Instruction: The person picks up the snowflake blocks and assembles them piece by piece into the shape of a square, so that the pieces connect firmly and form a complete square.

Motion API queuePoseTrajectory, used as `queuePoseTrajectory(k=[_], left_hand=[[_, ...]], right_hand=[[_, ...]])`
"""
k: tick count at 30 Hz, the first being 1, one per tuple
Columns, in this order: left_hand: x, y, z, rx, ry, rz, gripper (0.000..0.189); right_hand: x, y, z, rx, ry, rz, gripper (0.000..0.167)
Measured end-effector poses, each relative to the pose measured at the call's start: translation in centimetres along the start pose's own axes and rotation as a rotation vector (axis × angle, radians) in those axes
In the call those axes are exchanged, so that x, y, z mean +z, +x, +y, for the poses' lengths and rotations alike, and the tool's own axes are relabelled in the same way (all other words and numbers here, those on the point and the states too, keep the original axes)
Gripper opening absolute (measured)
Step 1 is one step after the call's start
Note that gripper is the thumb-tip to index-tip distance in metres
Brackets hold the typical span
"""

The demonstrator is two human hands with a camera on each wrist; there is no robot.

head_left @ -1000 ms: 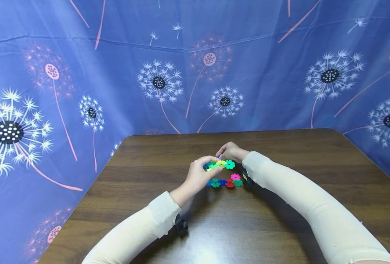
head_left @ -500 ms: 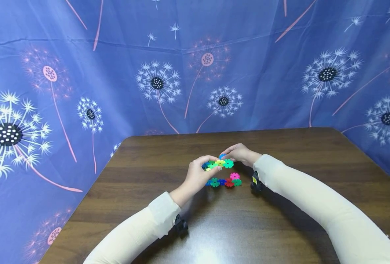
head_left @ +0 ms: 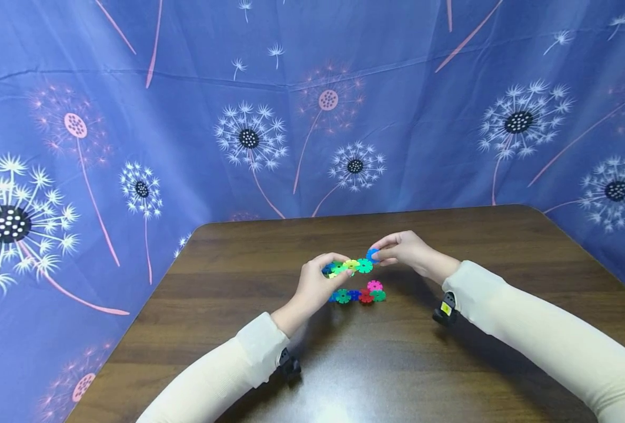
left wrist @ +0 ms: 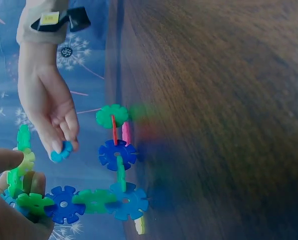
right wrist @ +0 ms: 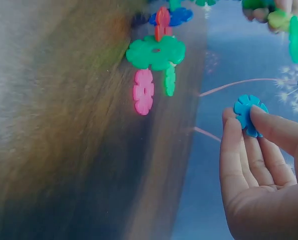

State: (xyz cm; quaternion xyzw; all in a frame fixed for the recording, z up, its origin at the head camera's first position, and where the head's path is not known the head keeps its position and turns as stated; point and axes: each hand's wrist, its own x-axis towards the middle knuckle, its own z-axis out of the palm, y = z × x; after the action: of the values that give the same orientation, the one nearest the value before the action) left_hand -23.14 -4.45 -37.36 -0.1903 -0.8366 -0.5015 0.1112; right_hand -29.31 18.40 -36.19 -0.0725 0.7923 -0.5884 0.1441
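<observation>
My left hand [head_left: 316, 283] grips a structure of interlocking snowflake discs at its upper row, thumb and fingers around the yellow disc [head_left: 351, 266]. A green disc [head_left: 364, 266] ends that row on the right. In the left wrist view, a dark blue disc [left wrist: 65, 205] and green discs link the upper row to the lower one. The lower row holds a red disc [head_left: 366, 296], a green disc [head_left: 343, 296] and a pink disc [head_left: 374, 286]. My right hand [head_left: 411, 254] pinches a loose blue disc [right wrist: 244, 114] between thumb and fingertips, apart from the green end disc in the right wrist view.
The brown wooden table [head_left: 397, 364] lies beneath both hands. Behind it hangs a blue cloth [head_left: 423, 117] printed with dandelions. Each wrist carries a black camera, such as the right wrist camera [head_left: 446, 308].
My right hand has drawn back to the right from behind the upper row, bringing the blue disc into clearer view beside the green end disc. The left hand keeps its grip in nearly the same place.
</observation>
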Motion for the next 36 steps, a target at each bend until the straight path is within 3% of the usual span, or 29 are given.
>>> queuePoseTrajectory(k=[7,17,25,36], left_hand=[[0.2,0.0,-0.3,0.005,-0.007,0.010,0.016],[0.1,0.1,-0.1,0.020,0.005,0.026,0.016],[0.1,0.1,-0.1,0.007,0.002,0.020,0.015],[0.1,-0.1,0.0,0.011,-0.009,0.022,0.016]], right_hand=[[0.0,-2.8,-0.1,-0.047,-0.025,0.010,0.033],[0.2,-5.1,-1.2,-0.119,-0.121,0.060,0.034],[0.7,-5.6,-1.4,-0.151,-0.177,0.081,0.033],[1.1,-5.8,-1.4,-0.189,-0.174,0.089,0.031]])
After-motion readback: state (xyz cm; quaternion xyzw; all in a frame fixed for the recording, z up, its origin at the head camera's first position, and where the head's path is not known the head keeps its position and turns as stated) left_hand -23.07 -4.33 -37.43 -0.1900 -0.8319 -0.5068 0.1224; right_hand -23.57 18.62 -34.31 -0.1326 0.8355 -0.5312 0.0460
